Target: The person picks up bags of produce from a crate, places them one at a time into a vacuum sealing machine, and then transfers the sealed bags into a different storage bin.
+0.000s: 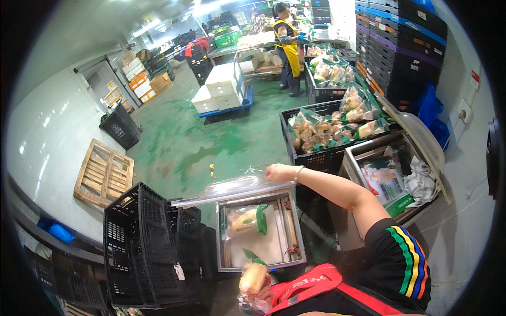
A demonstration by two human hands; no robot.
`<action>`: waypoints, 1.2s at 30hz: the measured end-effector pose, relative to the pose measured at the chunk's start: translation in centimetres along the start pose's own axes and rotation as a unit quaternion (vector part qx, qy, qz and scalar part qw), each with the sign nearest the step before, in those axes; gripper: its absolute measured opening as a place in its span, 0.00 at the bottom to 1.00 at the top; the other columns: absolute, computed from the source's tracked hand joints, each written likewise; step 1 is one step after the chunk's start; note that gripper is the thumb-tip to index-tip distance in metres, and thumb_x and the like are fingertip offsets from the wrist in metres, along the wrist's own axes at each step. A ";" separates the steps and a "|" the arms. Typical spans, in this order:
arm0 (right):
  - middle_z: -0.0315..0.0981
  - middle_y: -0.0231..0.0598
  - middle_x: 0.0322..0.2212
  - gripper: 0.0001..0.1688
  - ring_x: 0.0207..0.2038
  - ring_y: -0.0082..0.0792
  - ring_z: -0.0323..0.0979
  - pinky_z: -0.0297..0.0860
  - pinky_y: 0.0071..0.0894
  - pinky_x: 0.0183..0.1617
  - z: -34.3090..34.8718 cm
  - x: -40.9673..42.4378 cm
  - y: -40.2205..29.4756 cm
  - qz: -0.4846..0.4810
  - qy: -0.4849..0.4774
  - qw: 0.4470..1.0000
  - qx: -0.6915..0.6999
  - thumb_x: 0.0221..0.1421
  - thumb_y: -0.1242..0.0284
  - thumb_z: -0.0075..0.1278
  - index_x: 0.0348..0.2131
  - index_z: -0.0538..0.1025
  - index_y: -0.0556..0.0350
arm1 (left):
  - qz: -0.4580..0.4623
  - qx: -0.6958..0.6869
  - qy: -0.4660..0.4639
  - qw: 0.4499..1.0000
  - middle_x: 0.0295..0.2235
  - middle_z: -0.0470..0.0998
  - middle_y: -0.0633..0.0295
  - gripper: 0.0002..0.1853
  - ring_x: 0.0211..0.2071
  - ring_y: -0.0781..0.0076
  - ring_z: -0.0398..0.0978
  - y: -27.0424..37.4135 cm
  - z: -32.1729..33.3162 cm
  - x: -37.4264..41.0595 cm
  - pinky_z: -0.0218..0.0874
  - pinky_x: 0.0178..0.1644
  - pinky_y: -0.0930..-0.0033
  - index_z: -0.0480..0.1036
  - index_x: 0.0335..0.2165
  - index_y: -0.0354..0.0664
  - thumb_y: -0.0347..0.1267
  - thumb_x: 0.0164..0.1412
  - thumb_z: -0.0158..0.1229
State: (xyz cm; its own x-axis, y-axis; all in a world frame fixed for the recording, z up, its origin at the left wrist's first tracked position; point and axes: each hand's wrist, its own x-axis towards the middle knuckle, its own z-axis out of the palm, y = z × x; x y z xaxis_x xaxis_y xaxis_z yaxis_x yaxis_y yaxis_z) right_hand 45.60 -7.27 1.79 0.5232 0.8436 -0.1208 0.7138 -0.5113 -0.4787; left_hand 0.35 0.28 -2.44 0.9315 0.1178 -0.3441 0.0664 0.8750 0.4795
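My left hand (265, 290) grips a clear plastic bag of pale yellow food (253, 278) at the near side of a metal chamber vacuum sealer (300, 258). A green flap of that bag sticks up by the chamber's near rim. Another clear and green bag of pale food (241, 222) lies flat inside the chamber, its green end towards the right. The sealer's transparent lid (233, 187) is raised. Over the far right part of the lid, my right hand (281, 173) has its fingers curled on the edge. Its fingertips are hard to make out.
Black plastic crates (130, 245) stand at left. At right, a crate (324, 158) holds many bagged items beside a second sealer (350, 162) with a raised lid. A blue trolley (247, 100) carries white foam boxes (225, 81). Farther back stands a person in a yellow apron (293, 59).
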 end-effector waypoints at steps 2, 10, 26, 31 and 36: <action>0.77 0.53 0.32 0.19 0.44 0.50 0.72 0.66 0.38 0.52 1.8 0.1 -1.9 0.007 -0.014 0.998 0.061 0.50 0.63 0.47 0.31 0.79 0.60 | 0.001 -0.053 0.005 0.999 0.51 0.67 0.54 0.28 0.25 0.82 0.67 1.5 -1.8 -0.6 0.61 0.23 0.78 0.55 0.58 0.48 0.36 0.61 0.51; 0.62 0.58 0.51 0.29 0.54 0.52 0.61 0.57 0.49 0.58 10.3 -9.1 -4.9 0.060 0.096 0.993 0.026 0.53 0.70 0.41 0.53 0.63 0.66 | -0.024 -0.255 0.043 0.966 0.50 0.67 0.54 0.28 0.25 0.80 0.67 5.9 -6.4 -2.7 0.61 0.24 0.77 0.56 0.57 0.47 0.38 0.60 0.52; 0.57 0.45 0.56 0.35 0.61 0.48 0.50 0.44 0.50 0.65 38.1 -13.2 -5.7 0.259 0.245 0.931 -0.073 0.36 0.80 0.45 0.51 0.65 0.59 | -0.093 -0.390 0.163 0.902 0.48 0.69 0.53 0.30 0.24 0.78 0.67 7.8 -13.3 -4.4 0.61 0.24 0.75 0.57 0.57 0.47 0.40 0.59 0.53; 0.57 0.45 0.56 0.35 0.61 0.49 0.51 0.44 0.52 0.65 38.0 -12.9 -6.3 0.267 0.237 0.932 -0.061 0.36 0.80 0.45 0.51 0.65 0.58 | -0.107 -0.394 0.154 0.900 0.47 0.69 0.53 0.30 0.24 0.77 0.67 8.9 -12.8 -2.1 0.61 0.24 0.74 0.57 0.57 0.47 0.41 0.58 0.54; 0.57 0.44 0.57 0.36 0.61 0.48 0.51 0.44 0.52 0.65 38.2 -13.0 -5.8 0.278 0.240 0.928 -0.055 0.36 0.79 0.44 0.51 0.64 0.57 | -0.146 -0.387 0.133 0.901 0.46 0.70 0.53 0.30 0.24 0.76 0.67 9.5 -12.2 1.6 0.61 0.24 0.73 0.58 0.57 0.47 0.42 0.58 0.54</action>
State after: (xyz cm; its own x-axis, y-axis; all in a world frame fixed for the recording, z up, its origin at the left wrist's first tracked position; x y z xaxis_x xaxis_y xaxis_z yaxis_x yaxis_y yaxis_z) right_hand 16.83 -8.96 -27.10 0.9533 0.2873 0.0927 0.3010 -0.8818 -0.3630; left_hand -1.89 14.56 -8.31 0.7896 -0.1530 -0.5942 -0.0695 0.9399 -0.3343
